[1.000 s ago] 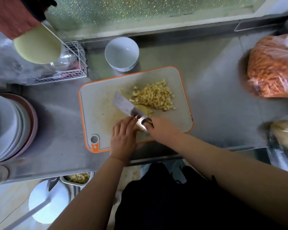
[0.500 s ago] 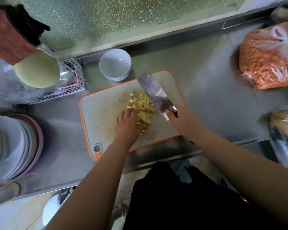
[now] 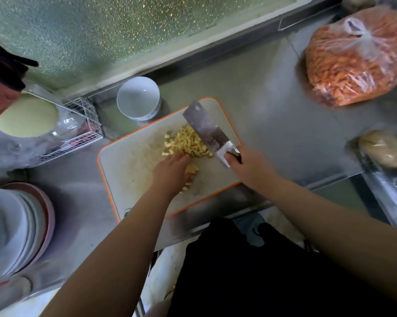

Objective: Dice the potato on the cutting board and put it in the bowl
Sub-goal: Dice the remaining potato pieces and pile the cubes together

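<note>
A pile of pale yellow diced potato (image 3: 188, 143) lies on the white, orange-rimmed cutting board (image 3: 124, 165). My left hand (image 3: 172, 172) lies flat over the near pieces, fingers straight and touching the pile. My right hand (image 3: 245, 165) grips the handle of a cleaver (image 3: 206, 131), whose broad blade stands against the right side of the pile, tip pointing away from me. An empty white bowl (image 3: 138, 98) stands just beyond the board's far left corner.
A bag of orange carrot strips (image 3: 355, 60) sits at the far right, a bagged potato (image 3: 383, 152) below it. Stacked plates (image 3: 16, 225) stand at the left, a wire rack (image 3: 78, 133) behind them. The steel counter edge runs just in front of the board.
The cleaver swung from the left of the pile to its right side. My left hand moved onto the potato pieces and slid up toward the pile.
</note>
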Tool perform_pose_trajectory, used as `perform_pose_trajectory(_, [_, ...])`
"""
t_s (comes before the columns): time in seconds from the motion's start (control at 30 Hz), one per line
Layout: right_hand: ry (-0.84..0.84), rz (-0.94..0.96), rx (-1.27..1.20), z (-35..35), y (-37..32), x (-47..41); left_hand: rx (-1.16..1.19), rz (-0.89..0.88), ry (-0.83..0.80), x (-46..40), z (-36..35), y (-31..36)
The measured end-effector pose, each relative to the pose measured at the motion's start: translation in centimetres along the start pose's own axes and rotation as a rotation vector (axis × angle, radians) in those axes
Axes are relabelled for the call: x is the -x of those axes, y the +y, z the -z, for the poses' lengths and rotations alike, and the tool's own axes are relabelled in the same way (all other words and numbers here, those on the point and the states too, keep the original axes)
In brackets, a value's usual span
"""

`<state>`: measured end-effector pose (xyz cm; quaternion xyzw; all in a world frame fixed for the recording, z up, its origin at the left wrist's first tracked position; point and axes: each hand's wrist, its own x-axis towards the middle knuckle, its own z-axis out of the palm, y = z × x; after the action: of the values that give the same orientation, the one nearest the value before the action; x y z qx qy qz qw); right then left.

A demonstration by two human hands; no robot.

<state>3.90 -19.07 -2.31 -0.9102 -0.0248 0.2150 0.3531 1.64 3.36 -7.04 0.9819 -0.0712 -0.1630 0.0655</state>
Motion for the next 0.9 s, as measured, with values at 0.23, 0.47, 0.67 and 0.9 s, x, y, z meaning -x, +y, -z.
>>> perform_pose_trajectory(0.23, [-0.02, 0.001, 0.008, 0.3, 0.3, 0.0, -0.149, -0.101, 0.036, 0.0, 0.9, 0.3])
perform_pose_trajectory(0.47, [-0.05, 0.017, 0.043, -0.3, 0.3, -0.2, 0.237, 0.18, 0.151, 0.8, 2.2, 0.4])
perform_pose_trajectory(0.67, [-0.063, 0.008, 0.092, -0.9, -0.2, -0.1, 1.222, 0.65, 0.28, 2.3, 2.5, -1.1])
perform_pose_trajectory(0.9, [-0.09, 0.076, 0.169, -2.0, -1.4, -0.2, 1.205, 0.8, 0.401, 3.5, 1.2, -5.7])
